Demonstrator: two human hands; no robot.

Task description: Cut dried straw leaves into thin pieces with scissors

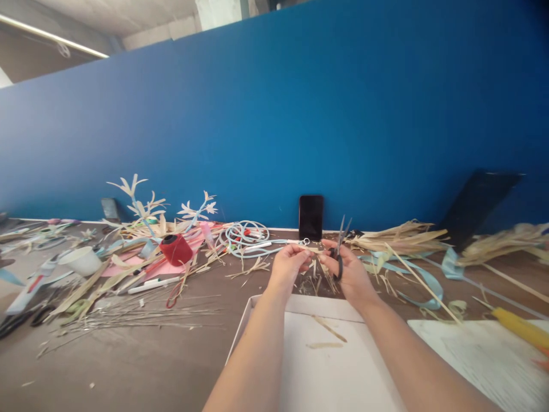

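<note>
My left hand [291,264] is closed in a pinch at the middle of the view, on one end of a thin pale straw strip [315,250]. Close beside it on the right, my right hand [346,274] has a pair of scissors [340,240] with dark handles, blades pointing up and slightly parted. Its thumb and fingertip meet near the other end of the strip; whether they grip it too, I cannot tell. Below my hands lies a shallow white box [334,377] with two narrow straw pieces [328,329] inside.
A phone [311,217] leans on the blue partition [274,114]. Left are a red thread spool [176,249], straw flowers [148,205], a white cup [80,261] and thin wires [141,316]. Right lie straw bundles [398,237], blue ribbon [422,280] and a yellow-handled tool [518,327] near another person's fingers.
</note>
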